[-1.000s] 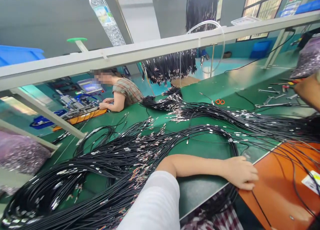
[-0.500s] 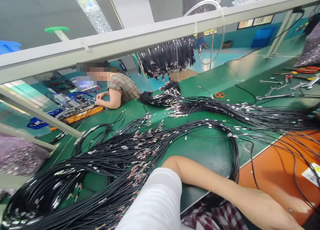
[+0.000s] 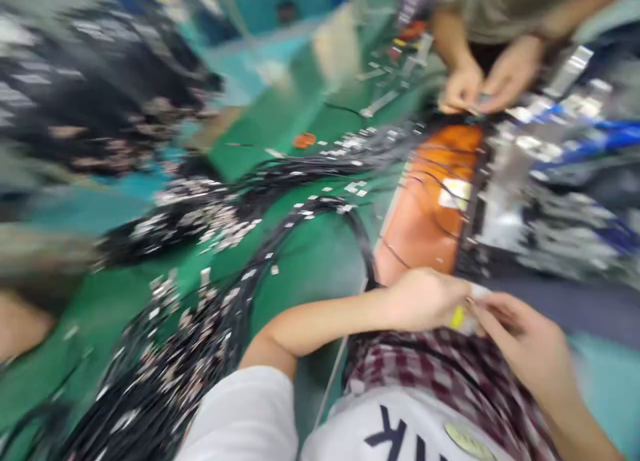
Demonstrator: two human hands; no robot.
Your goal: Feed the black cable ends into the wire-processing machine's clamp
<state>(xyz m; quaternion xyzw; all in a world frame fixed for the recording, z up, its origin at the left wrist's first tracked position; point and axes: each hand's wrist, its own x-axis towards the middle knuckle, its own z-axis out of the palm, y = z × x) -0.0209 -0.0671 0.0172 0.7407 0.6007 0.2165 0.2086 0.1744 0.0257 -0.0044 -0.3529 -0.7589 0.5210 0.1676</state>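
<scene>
The view is smeared by motion. My left hand [image 3: 425,297] and my right hand [image 3: 525,344] meet just above my lap, at the table's near edge. Between their fingertips sits a small yellow and white piece [image 3: 459,317]; I cannot make out what it is. The left hand's fingers are curled around it and the right hand's fingers pinch at it. Bundles of black cables [image 3: 200,327] with metal ends lie on the green table [image 3: 310,261] to the left of my arm.
An orange mat [image 3: 430,207] with a white label lies right of the cables. A metal and blue machine [image 3: 550,181] stands at the right. Another person's two hands [image 3: 480,84] work at the far side. Orange scissors [image 3: 304,140] lie further back.
The camera has swung right and down. My left hand came back from the table edge to my lap, and my right hand has come into view and joined it on the small piece.
</scene>
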